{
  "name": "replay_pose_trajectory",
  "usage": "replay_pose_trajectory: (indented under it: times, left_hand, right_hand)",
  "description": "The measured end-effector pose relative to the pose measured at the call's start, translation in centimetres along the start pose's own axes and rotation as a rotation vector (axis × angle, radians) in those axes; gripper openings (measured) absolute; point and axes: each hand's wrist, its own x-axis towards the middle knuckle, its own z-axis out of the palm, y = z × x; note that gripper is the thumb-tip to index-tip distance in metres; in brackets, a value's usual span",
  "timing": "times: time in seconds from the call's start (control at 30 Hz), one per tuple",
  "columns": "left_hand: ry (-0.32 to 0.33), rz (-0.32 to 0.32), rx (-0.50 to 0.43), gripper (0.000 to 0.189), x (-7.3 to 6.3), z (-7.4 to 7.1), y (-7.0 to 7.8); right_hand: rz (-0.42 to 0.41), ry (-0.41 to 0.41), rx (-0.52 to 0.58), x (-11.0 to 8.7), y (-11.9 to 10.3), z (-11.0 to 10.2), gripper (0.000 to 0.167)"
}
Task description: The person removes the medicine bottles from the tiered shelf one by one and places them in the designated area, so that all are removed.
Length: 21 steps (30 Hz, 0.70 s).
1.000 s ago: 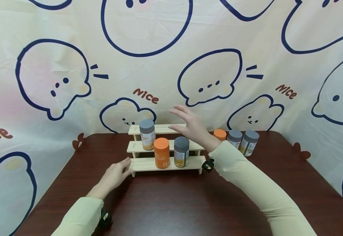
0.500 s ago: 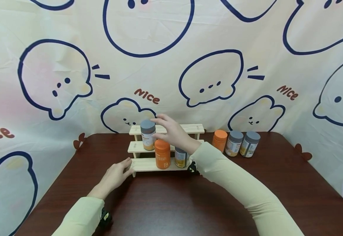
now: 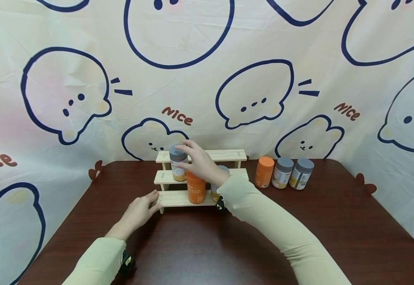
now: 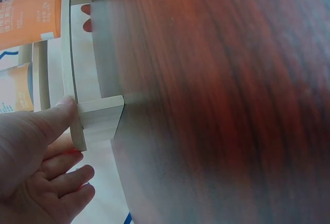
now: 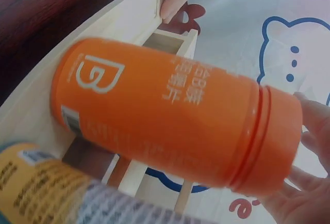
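Pale, smooth, matt wood in the tiered rack (image 3: pixel 224 155); dark wood grain with a soft gloss across the table (image 3: pixel 192 245). Smooth, faintly shiny plastic on the front orange bottle (image 3: pixel 196 193). Creased, cloth-like backdrop (image 3: pixel 192 89); matt fabric sleeves (image 3: pixel 278 227).

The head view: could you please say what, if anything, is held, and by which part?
The left hand holds the rack by its lowest shelf's left end; whether the right hand grips the middle-shelf bottle is unclear.

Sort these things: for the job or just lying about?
Apparently the job: wooden rack at left hand, middle-tier jar at right hand, front orange jar, front grey-capped jar.
Probably idle: tabletop orange jar, middle tabletop jar, rightmost jar.
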Motion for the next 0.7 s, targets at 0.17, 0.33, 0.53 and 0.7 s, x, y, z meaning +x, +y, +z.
replay_pose_trajectory:
  times: [0.17,0.33,0.53,0.7]
  left_hand:
    - [-0.004,-0.007,-0.005,0.045,0.0,0.0,0.0]
    - [-0.011,-0.014,-0.011,0.045,0.0,-0.1,0.1]
    - [-0.026,-0.022,-0.016,0.046,0.0,0.0,0.1]
    - [-0.025,-0.025,-0.015,0.046,0.0,0.0,0.0]
  right_hand:
    - [0.043,0.009,0.015,0.5,-0.3,0.7,0.05]
    - [0.077,0.023,0.003,0.9,-0.4,1.3,0.048]
    - [0.129,0.026,-0.005,1.1,-0.5,1.6,0.045]
    - [0.139,0.039,-0.016,1.2,-0.6,1.7,0.044]
